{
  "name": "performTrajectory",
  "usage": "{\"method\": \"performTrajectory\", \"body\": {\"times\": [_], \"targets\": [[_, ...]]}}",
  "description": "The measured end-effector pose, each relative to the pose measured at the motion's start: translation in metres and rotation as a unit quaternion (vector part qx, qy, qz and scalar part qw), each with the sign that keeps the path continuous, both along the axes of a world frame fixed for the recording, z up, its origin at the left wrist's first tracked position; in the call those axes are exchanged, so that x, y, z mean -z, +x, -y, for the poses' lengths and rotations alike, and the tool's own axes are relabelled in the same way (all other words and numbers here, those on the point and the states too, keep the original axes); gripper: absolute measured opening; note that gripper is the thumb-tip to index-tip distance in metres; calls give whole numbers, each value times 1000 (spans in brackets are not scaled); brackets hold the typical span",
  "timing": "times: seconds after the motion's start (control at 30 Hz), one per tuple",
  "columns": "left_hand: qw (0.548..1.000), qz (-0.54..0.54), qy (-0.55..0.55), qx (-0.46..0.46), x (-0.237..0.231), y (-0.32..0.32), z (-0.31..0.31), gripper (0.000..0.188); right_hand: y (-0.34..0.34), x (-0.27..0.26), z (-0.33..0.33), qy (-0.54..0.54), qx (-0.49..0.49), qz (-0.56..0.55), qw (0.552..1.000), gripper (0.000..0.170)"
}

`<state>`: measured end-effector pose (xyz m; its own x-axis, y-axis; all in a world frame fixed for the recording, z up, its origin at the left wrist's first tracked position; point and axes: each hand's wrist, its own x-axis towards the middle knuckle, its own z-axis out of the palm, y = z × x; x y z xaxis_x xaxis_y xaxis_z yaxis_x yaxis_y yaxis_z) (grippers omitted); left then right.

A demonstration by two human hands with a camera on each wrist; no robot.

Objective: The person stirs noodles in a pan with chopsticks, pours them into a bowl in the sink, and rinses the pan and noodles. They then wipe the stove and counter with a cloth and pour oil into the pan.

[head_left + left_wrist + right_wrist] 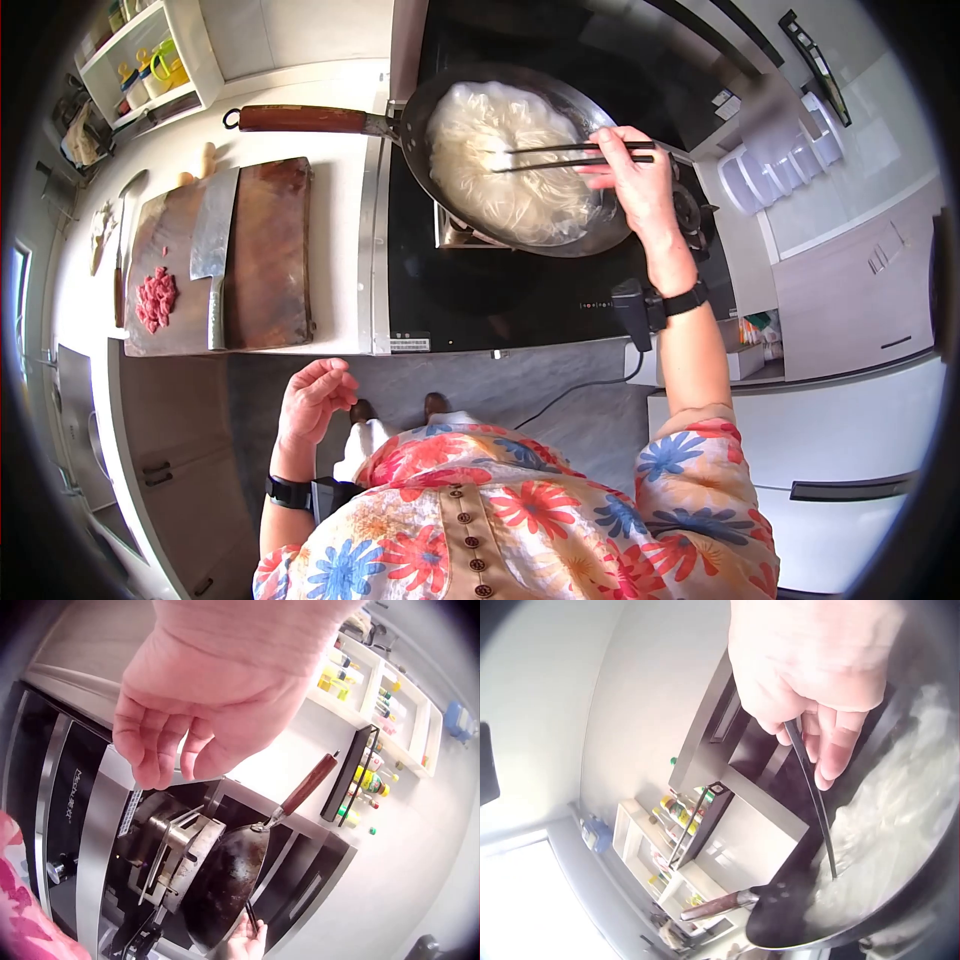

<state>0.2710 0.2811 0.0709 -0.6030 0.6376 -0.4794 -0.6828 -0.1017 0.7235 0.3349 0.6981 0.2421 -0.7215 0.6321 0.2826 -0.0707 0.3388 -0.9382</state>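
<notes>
A dark wok (pixel 420 110) stands on the stove, full of pale noodles (pixel 490 200) in whitish liquid. The right hand (pixel 645 190) pinches a pair of black chopsticks (pixel 570 148), whose tips reach into the noodles. In the right wrist view the right hand (pixel 817 682) is above the wok, a chopstick (pixel 814 784) slanting down to the noodles (pixel 885 832). The left hand (pixel 315 400) hangs in front of the counter's edge, holding nothing, its fingers loosely bent. In the left wrist view the left hand (pixel 210 697) shows the same loose bend, with the wok (pixel 229 885) beyond it.
Left of the stove, a cutting board (pixel 270 260) bears a cleaver (pixel 214 230) and chopped red meat (pixel 156 300). The wok's wooden handle (pixel 300 119) extends over the counter. Bottles stand on a shelf (pixel 205 50) at the back left. A cable (pixel 570 390) hangs from the right wrist camera.
</notes>
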Motion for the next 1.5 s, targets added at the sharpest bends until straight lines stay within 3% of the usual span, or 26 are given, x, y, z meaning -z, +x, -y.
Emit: {"method": "performTrajectory", "body": {"times": [0.13,0.33,0.43,0.53,0.67,0.73,0.8,0.9,1.0,1.07,1.13,1.27,1.5], "targets": [[1000,1,0,9,5,-16,13,10,22,-33,11,76,51,66,994,22],[999,-5,-15,39,-1,-43,28,10,47,-56,42,127,123,10,984,23],[999,-1,-8,48,-2,-56,40,9,54,-60,66,216,166,7,962,24],[998,7,-1,56,-1,-65,55,9,48,-76,130,150,119,-49,980,26],[998,4,3,64,2,-75,76,10,3,-34,197,111,-25,-62,992,10],[998,2,4,68,1,-79,87,10,-42,11,209,266,-99,-86,955,15],[998,-9,-6,70,-2,-82,98,10,-87,54,228,245,-123,-84,958,12],[998,-23,-19,57,-4,-84,119,11,-145,107,255,314,-109,-110,937,13],[998,-30,-26,43,-3,-83,140,11,-174,146,279,336,-135,-64,930,12],[999,-28,-8,34,-1,-83,153,11,-180,161,292,344,-193,-2,919,14],[999,-27,-2,35,6,-82,163,12,-180,176,304,402,-165,-42,900,17],[999,-24,7,34,9,-87,166,12,-184,192,310,433,-182,-4,883,12],[997,-24,3,67,4,-90,140,12,-179,191,309,424,-220,53,877,12]]}}
